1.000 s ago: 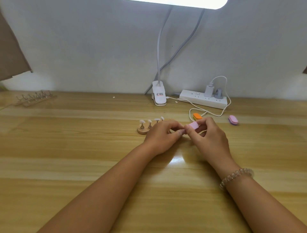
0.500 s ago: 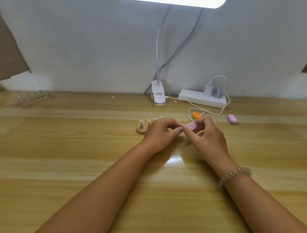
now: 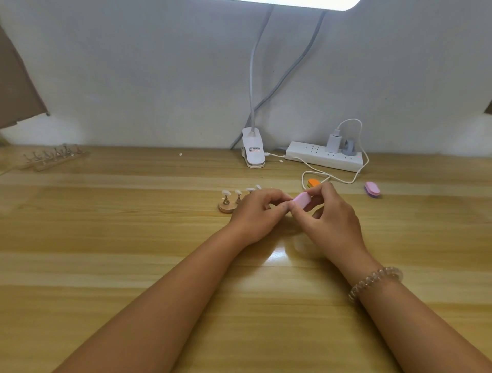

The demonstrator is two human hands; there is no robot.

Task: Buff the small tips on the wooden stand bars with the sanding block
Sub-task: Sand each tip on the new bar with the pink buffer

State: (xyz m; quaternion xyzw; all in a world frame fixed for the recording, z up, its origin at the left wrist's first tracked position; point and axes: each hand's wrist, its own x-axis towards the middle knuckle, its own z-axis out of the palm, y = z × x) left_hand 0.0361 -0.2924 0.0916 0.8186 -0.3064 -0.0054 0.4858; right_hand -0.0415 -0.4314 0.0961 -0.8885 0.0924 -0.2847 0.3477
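1. Right hand (image 3: 327,221): pinching pink sanding block (image 3: 302,200) between thumb and fingers, just above table (image 3: 133,239).
2. Left hand (image 3: 257,213): fingers curled, thumb tip against block's left end; grip contents hidden, cannot tell.
3. Just behind left hand: wooden stand bar (image 3: 227,207) with white tips (image 3: 226,192), partly covered.
4. Farther back: orange block (image 3: 313,182), purple block (image 3: 372,189), power strip (image 3: 323,159), lamp clip (image 3: 253,151).
5. Far left: more stand bars (image 3: 53,158).

Stand bar (image 3: 227,206) on table (image 3: 106,239); power strip (image 3: 323,159) behind-right, lamp clip (image 3: 253,151) left of strip; second stand (image 3: 53,157) far left.

wall (image 3: 133,80): pale grey | table (image 3: 106,239): light wood planks | lamp (image 3: 306,2): lit overhead
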